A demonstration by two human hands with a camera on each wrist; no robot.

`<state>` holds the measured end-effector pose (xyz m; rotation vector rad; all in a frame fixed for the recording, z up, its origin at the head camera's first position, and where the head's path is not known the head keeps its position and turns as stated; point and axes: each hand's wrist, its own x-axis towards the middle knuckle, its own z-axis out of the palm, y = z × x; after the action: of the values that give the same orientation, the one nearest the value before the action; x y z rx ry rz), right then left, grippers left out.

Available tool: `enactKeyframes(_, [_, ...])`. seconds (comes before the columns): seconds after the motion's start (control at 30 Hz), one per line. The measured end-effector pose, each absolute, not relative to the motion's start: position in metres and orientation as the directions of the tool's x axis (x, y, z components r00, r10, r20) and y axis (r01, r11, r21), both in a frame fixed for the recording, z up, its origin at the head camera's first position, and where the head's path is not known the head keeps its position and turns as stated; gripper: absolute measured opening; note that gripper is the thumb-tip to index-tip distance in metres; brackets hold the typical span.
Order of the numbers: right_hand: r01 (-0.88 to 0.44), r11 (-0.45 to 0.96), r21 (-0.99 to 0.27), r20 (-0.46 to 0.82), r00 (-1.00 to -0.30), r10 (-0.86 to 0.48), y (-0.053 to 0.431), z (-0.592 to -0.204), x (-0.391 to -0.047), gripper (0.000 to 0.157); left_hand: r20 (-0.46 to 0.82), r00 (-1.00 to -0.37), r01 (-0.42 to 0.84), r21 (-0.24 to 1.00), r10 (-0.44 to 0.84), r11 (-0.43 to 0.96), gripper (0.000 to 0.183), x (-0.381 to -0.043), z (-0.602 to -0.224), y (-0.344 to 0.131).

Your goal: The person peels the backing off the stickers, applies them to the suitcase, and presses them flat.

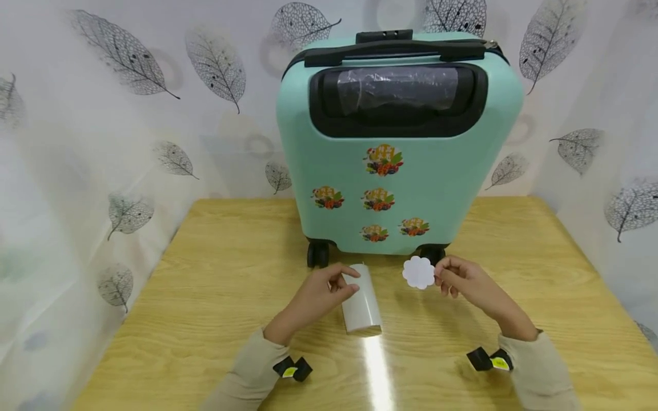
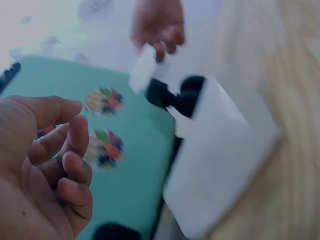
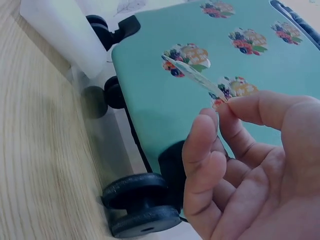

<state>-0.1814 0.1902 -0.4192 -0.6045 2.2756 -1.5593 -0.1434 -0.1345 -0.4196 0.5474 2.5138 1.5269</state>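
A mint-green suitcase (image 1: 339,165) stands upright on the table, several round fruit stickers (image 1: 377,200) on its front. My right hand (image 1: 470,282) pinches a white scalloped sticker (image 1: 418,272) by its edge, just in front of the suitcase's lower right wheel. Seen nearly edge-on in the right wrist view, the sticker (image 3: 195,75) is apart from the suitcase. My left hand (image 1: 321,294) hovers over a glossy white rolled or bent bundle (image 1: 364,305). Its fingers are loosely bent, and the left wrist view shows nothing between thumb and forefinger (image 2: 75,135).
The suitcase rests on black wheels (image 1: 317,254) near the back of the wooden table (image 1: 231,274). Walls with leaf prints (image 1: 123,51) close off the back and sides. A black carry handle (image 1: 393,50) crosses the suitcase top.
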Motion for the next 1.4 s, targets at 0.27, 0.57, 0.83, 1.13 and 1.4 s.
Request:
enactKeyframes(0.27, [-0.131, 0.305, -0.943, -0.042, -0.864, -0.501, 0.183, -0.416, -0.181, 0.025, 0.184, -0.886, 0.353, 0.863, 0.426, 0.361, 0.016, -0.146, -0.397, -0.09])
enactKeyframes(0.57, [-0.11, 0.292, -0.95, -0.048, -0.874, -0.484, 0.179, -0.414, -0.178, 0.027, 0.156, -0.885, 0.419, 0.676, 0.438, 0.606, 0.014, -0.153, -0.399, -0.052])
enactKeyframes(0.83, [-0.061, 0.285, -0.956, -0.081, -0.885, -0.458, 0.174, -0.416, -0.176, 0.027, 0.339, -0.828, 0.552, 0.348, 0.447, 0.758, 0.011, -0.155, -0.407, -0.04])
enactKeyframes(1.13, [-0.038, 0.275, -0.961, -0.098, -0.881, -0.463, 0.174, -0.416, -0.175, 0.029, 0.33, -0.822, 0.562, 0.338, 0.465, 0.755, 0.014, -0.156, -0.41, -0.04])
enactKeyframes(1.4, [-0.041, 0.233, -0.972, -0.079, -0.873, -0.482, 0.174, -0.414, -0.174, 0.026, 0.351, -0.819, 0.563, 0.336, 0.454, 0.755, 0.011, -0.157, -0.409, -0.041])
